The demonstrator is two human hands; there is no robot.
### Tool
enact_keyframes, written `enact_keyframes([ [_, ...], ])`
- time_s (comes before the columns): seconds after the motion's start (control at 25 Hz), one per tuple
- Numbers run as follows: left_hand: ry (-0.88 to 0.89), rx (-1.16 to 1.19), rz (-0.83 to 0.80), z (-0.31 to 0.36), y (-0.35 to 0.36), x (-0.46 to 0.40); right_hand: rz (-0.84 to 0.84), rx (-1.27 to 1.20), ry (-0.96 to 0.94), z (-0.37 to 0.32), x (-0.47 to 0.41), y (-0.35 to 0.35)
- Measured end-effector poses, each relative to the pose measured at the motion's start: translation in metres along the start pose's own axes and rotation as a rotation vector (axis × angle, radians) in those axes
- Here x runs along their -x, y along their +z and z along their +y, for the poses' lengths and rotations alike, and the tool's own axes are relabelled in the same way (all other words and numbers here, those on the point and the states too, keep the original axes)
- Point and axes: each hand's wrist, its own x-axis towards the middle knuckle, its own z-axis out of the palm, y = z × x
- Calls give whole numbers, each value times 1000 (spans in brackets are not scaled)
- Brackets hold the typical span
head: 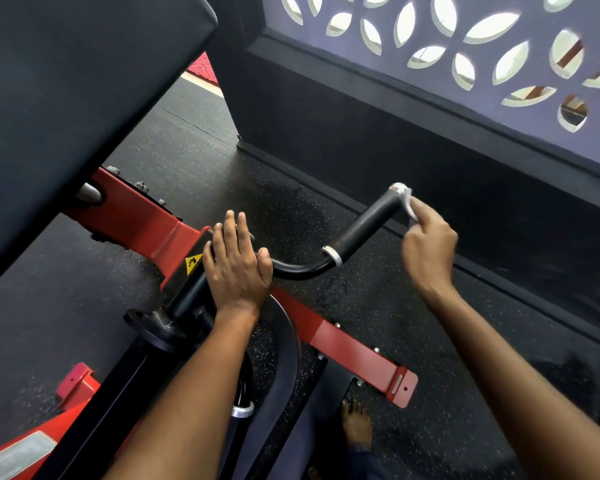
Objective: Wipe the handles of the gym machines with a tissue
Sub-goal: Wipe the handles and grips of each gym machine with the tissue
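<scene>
White tissue (408, 202) sat pinched in the curled fingers of our right hand (430, 247), pressed against the far end of the black handle (368, 225), just below its silver end cap (397, 187). That handle ran from the right hand back toward our left hand (238, 261), bending past a silver collar (335, 256) on the way. Our left hand lay flat on the black tube where it met the red frame (142, 216), fingers straight and together, gripping nothing. Just beside the left hand's little finger we saw a yellow warning sticker (193, 264). A big black pad (66, 98) rose beyond the left hand. Beyond the right hand stood a dark low wall (378, 133) topped by a screen with leaf-shaped cutouts (482, 57). Below both hands lay speckled black floor (326, 202), and a bare foot (356, 426) showed between our forearms.
</scene>
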Motion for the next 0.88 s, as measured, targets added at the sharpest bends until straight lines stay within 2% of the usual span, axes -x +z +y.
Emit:
enact_keyframes([
  [0.12, 3, -8, 10, 0, 1, 1, -173, 350, -392, 26, 0, 20],
  [0.24, 0, -5, -4, 2, 0, 0, -429, 629, -920, 50, 19, 27],
  [0.28, -1, -1, -13, 2, -1, -1, -448, 646, -992, 50, 13, 23],
  [0.4, 5, 2, -37, 2, -2, 0, -293, 656, -760, 40, -7, 16],
  [0.44, 4, 5, -52, 2, -3, 1, -250, 717, -763, 38, -10, 16],
  [0.52, 2, 8, -109, 3, -4, 2, -307, 830, -808, 38, -10, 12],
  [0.6, 2, -14, -190, 4, -10, 4, -301, 826, -712, 30, -3, 5],
  [0.64, -6, -17, -232, 5, -13, 4, -247, 800, -682, 21, 3, 2],
  [0.72, -63, 38, -303, 7, -27, 6, -200, 880, -692, 4, 14, -2],
  [0.88, -43, 119, -236, 19, -80, 24, -183, 1017, -795, -31, 34, -20],
])
